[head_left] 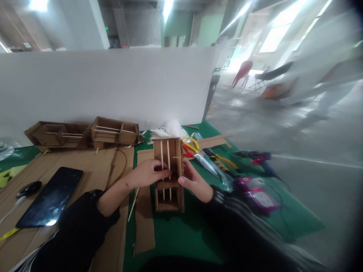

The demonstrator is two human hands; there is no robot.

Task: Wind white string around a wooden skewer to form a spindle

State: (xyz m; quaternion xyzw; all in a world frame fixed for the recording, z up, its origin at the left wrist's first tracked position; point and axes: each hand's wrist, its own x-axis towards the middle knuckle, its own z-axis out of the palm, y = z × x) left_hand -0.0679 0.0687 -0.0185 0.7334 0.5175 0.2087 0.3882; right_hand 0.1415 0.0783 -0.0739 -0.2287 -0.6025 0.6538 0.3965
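In the head view, a small open cardboard box [167, 207] stands upright on the green table. A cardboard shelf divides it into a tall upper part and a short lower one. Two thin wooden sticks [162, 151] run lengthwise through it. My left hand [149, 173] reaches in from the left, its fingers closed around a stick just above the shelf; part of the grip is hidden. On the other side, my right hand [195, 180] grips the box's right wall, thumb on the front edge and fingers behind.
Two similar cardboard boxes [115, 130] lie at the back left. A phone [51, 196] and a black mouse-like object [29, 189] rest on cardboard sheets. To the right are scissors [205, 162], pliers [224, 161], a blurred drill-like tool [262, 158] and a purple device [256, 194]. A white panel [113, 83] stands behind.
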